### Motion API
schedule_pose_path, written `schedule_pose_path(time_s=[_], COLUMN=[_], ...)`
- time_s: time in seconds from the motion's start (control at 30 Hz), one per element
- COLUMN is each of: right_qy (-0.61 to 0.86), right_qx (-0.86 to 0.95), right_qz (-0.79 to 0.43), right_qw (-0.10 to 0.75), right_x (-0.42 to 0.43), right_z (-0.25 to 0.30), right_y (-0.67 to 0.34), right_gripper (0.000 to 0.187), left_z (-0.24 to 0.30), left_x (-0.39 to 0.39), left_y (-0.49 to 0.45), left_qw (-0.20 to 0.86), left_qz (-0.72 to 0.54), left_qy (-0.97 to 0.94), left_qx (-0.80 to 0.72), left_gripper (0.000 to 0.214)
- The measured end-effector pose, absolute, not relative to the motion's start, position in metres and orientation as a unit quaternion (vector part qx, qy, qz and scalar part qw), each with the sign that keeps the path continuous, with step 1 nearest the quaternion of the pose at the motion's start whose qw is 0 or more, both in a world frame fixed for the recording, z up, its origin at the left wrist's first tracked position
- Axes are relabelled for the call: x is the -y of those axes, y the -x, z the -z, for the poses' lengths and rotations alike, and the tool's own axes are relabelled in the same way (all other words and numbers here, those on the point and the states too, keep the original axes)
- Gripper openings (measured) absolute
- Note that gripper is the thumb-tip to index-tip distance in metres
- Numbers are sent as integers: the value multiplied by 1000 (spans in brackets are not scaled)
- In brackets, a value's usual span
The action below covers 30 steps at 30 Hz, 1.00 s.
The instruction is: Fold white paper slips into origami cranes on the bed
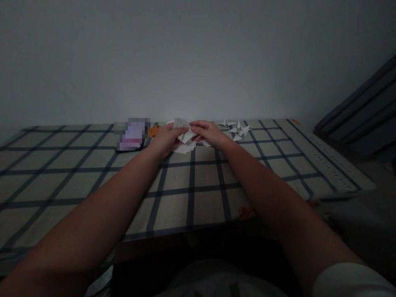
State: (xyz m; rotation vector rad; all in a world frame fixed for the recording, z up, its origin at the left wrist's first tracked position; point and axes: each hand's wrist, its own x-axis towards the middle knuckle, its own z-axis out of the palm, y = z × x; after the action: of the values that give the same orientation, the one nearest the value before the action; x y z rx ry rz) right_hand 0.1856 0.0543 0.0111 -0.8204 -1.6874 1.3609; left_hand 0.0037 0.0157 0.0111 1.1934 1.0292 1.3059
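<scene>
Between my two hands is a partly folded piece of white paper [182, 123], its upper flap standing up. My left hand [167, 138] grips its left side with the thumb across the front. On the right, my right hand [208, 133] pinches the paper's other edge with thumb and fingers. Beneath them lies a loose stack of white paper sheets [185, 147], partly hidden by the hands. Several folded paper cranes [239, 130] rest on the cloth to the right of my right hand.
A phone [133, 136] with a lit, blurred screen stands left of my left hand. Beside it is a small orange patch [154, 131]. A checked tablecloth [173, 198] covers the table, which meets a plain wall [198, 62]. Dark draped fabric [365, 111] is at the right.
</scene>
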Motion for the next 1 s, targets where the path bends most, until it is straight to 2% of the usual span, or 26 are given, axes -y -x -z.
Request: schedule_pose_path(time_s=[0.33, 0.67, 0.8, 1.0], right_qy=[339, 328, 335, 326], right_qx=[641, 643, 644, 653], right_qz=[-538, -552, -541, -531], right_qw=[430, 418, 425, 430], right_x=[-48, -47, -47, -50], right_z=[-17, -17, -16, -13], right_y=[-182, -182, -182, -183], right_gripper=[6, 9, 8, 14], left_z=[-14, -14, -16, -17], left_x=[-15, -12, -7, -7], left_y=[-5, -6, -7, -9], left_qw=[502, 416, 396, 439], left_qz=[-544, -559, -552, -553], left_qy=[-537, -568, -581, -559], left_qx=[-405, -437, -447, -435], left_gripper=[30, 32, 40, 57])
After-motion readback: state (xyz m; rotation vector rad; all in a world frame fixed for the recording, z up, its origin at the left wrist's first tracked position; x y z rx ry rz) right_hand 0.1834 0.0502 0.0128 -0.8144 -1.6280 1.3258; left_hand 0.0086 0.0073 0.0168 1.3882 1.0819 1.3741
